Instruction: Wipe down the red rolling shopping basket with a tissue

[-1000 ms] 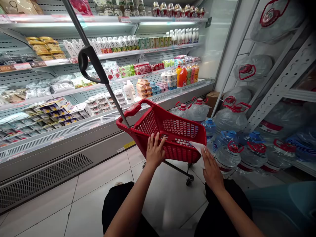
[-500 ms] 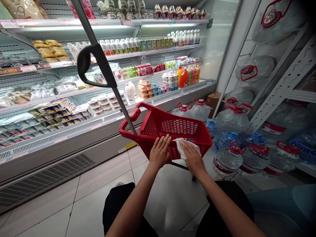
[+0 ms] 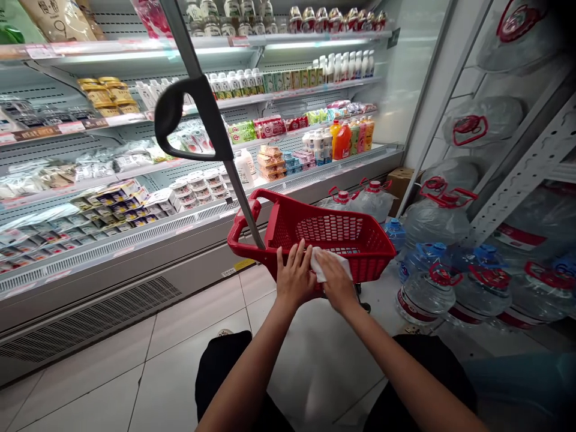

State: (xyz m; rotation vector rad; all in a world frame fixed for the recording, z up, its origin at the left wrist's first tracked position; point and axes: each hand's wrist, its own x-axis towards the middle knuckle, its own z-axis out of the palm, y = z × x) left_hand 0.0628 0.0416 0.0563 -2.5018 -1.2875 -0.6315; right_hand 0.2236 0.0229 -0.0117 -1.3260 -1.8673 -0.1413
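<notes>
In front of me stands a red plastic shopping basket (image 3: pixel 373 264) on wheels, with a long grey pole handle (image 3: pixel 246 207) rising to the upper left. My left hand (image 3: pixel 294 273) lies on the basket's near side wall, fingers stretched out and holding nothing. Just to its right, my right hand (image 3: pixel 338 282) presses a folded white cloth or wipe (image 3: pixel 318 271) against the same near wall. The cloth sits under the fingers, partly hidden by them. Both hands are close together. The inside of the basket shows perforated walls.
A refrigerated display (image 3: pixel 198 240) with dairy cups, bottles and packets runs along the left and back. Large water bottles (image 3: pixel 425 294) with red handles crowd the floor at right, near a metal rack (image 3: pixel 504 174). A cardboard box (image 3: pixel 402 183) sits behind them. Floor tiles (image 3: pixel 180 360) lie below.
My right hand with the white cloth has slid left along the near wall, closer to my left hand. My left hand stays on the wall. The view has shifted slightly left.
</notes>
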